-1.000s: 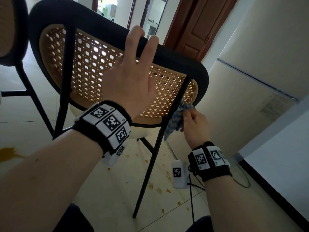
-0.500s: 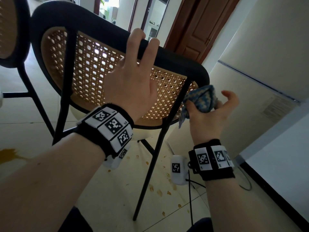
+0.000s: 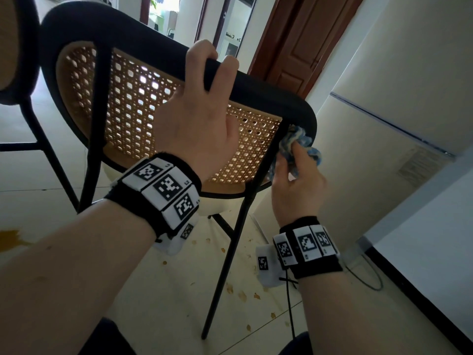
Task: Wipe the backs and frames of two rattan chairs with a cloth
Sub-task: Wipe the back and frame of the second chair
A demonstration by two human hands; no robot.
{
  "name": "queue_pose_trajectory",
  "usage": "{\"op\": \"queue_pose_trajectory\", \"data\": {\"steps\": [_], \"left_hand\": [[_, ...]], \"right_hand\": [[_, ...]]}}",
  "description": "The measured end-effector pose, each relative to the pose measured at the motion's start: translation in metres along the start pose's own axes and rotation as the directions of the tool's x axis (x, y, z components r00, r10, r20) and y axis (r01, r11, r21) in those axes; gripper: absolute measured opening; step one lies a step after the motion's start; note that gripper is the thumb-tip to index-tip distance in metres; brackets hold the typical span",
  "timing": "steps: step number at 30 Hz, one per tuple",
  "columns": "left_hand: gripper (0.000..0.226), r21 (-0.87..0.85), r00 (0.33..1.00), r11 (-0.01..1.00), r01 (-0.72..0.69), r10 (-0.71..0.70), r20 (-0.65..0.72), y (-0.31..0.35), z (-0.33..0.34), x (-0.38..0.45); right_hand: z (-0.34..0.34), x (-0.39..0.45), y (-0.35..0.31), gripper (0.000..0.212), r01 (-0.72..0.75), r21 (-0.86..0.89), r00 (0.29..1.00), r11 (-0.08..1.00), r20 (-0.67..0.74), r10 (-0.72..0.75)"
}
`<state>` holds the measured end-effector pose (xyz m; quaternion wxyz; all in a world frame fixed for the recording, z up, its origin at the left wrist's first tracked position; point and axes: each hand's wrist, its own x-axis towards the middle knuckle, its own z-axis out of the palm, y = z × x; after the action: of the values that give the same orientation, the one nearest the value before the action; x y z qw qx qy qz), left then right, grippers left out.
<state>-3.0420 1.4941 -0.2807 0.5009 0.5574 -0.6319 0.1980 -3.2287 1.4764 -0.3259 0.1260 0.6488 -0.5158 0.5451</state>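
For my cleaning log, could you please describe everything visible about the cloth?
The cloth is a small, bunched rag of blue and whitish knit or woven fabric. The right hand grips it, pressing it against the lower right corner of the chair's black frame, beside the thin black upright strut.

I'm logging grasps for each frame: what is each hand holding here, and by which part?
The left hand grips the tilted rattan chair's black top rail. The right hand holds the bunched blue-and-white cloth by its lower folds against the frame's corner.
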Motion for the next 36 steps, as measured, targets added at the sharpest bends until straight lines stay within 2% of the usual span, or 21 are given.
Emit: {"op": "queue_pose_trajectory", "data": {"steps": [3,9,15,17,19,22,24,27,28,30,33,36], "left_hand": [[0.052,0.012,1.000,1.000,-0.008,0.009,-0.017,-0.001,0.002,0.000],[0.054,0.017,1.000,1.000,-0.009,0.010,-0.029,-0.002,0.003,-0.002],[0.056,-0.004,1.000,1.000,0.010,-0.010,-0.010,0.000,0.003,-0.004],[0.057,-0.007,1.000,1.000,0.017,-0.017,-0.021,0.001,0.005,-0.003],[0.058,-0.010,0.999,1.000,0.014,-0.015,-0.030,0.001,0.004,-0.003],[0.060,-0.001,0.999,1.000,0.019,-0.019,-0.033,0.001,0.005,-0.003],[0.061,-0.002,0.999,1.000,0.025,-0.025,-0.034,0.002,0.006,-0.003],[0.061,-0.002,0.998,0.999,0.033,-0.033,-0.046,0.002,0.008,-0.004],[0.061,0.001,0.998,0.999,0.034,-0.034,-0.050,0.002,0.009,-0.004],[0.062,0.008,0.998,0.999,0.039,-0.038,-0.054,0.002,0.010,-0.004],[0.062,0.012,0.998,0.999,0.029,-0.029,-0.063,0.002,0.011,-0.003],[0.062,0.005,0.998,0.999,0.034,-0.033,-0.061,0.001,0.012,-0.004]], "right_hand": [[0.002,0.001,0.008,0.032,-0.062,-0.077,0.995,0.995,0.075,0.067],[0.013,-0.004,0.020,0.023,-0.170,-0.171,0.952,0.970,0.226,0.206],[0.015,-0.003,0.029,0.017,-0.410,0.013,0.850,0.912,0.370,0.376],[0.009,-0.003,0.029,0.015,-0.443,0.137,0.861,0.886,0.343,0.377],[0.001,-0.002,0.024,0.015,-0.376,0.274,0.922,0.885,0.204,0.328],[-0.011,0.006,0.005,0.017,-0.172,0.337,0.983,0.926,-0.006,0.185],[-0.016,0.013,-0.008,0.024,-0.041,0.318,0.987,0.947,-0.134,0.088],[-0.020,0.029,-0.028,0.031,0.058,0.388,0.952,0.920,-0.299,0.066],[-0.019,0.035,-0.035,0.031,0.082,0.409,0.950,0.909,-0.307,0.052],[-0.010,0.044,-0.050,0.026,0.108,0.393,0.975,0.913,-0.223,-0.019],[0.005,0.044,-0.058,0.026,0.197,0.234,0.976,0.952,-0.138,-0.168],[0.007,0.052,-0.051,0.023,0.165,0.256,0.982,0.953,-0.134,-0.135]]}}
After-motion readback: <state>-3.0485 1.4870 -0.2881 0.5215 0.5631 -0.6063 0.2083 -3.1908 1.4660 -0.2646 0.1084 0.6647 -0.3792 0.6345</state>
